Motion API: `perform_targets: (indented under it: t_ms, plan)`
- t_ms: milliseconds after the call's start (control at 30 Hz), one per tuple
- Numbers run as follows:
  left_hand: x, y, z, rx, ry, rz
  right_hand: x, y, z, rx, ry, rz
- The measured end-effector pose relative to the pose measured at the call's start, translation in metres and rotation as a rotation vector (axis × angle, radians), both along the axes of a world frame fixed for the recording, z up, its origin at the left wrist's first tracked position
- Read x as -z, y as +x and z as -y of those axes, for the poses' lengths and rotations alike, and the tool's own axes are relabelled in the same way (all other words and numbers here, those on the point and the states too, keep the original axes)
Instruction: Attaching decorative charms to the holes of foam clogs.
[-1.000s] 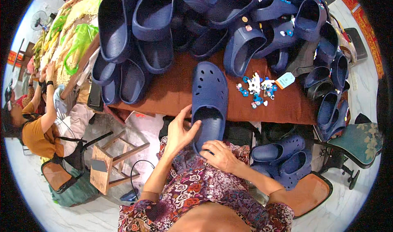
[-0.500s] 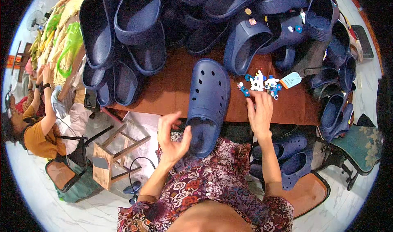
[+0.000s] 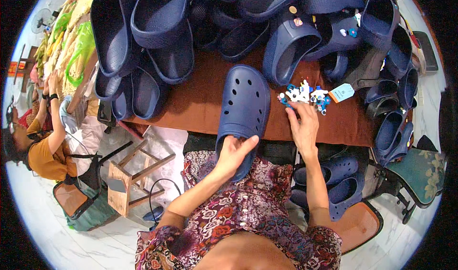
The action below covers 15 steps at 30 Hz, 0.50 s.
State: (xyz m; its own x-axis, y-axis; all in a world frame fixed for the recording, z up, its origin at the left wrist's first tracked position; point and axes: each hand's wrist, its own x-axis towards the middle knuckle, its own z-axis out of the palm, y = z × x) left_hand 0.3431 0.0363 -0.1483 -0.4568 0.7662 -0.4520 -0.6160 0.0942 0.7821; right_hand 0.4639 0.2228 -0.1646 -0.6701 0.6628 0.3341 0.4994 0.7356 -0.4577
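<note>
Left hand: my left hand (image 3: 234, 156) has moved from beside the navy clog (image 3: 244, 98) into its foot opening. Fingers are inserted under the upper; the thumb lies over the side rim, gripping the shoe. The clog is therefore steadied, in my judgement, leaving the other hand free for small parts.

Right hand: my right hand (image 3: 305, 128) remains at the charms (image 3: 299, 93), fingers bent. I cannot tell whether one is pinched.

Position: clog toe-forward on the brown counter (image 3: 193, 100), heel projecting past the front edge toward me.

Materials: clog smooth, matte, foam-like, with a rounded toe and round vent holes; charms small, glossy, irregular, white and blue, heaped beside a flat tag (image 3: 342, 92).
</note>
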Motion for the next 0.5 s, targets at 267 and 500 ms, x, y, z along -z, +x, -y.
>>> perform_targets:
  t_ms: [267, 500]
  plan:
    - [0.006, 0.002, -0.014, -0.139, -0.02, 0.006, -0.009, -0.022, 0.037, -0.013, -0.451, -0.283]
    - [0.003, 0.002, -0.014, -0.152, 0.005, -0.003, 0.001, -0.029, 0.049, -0.121, -0.259, -0.341]
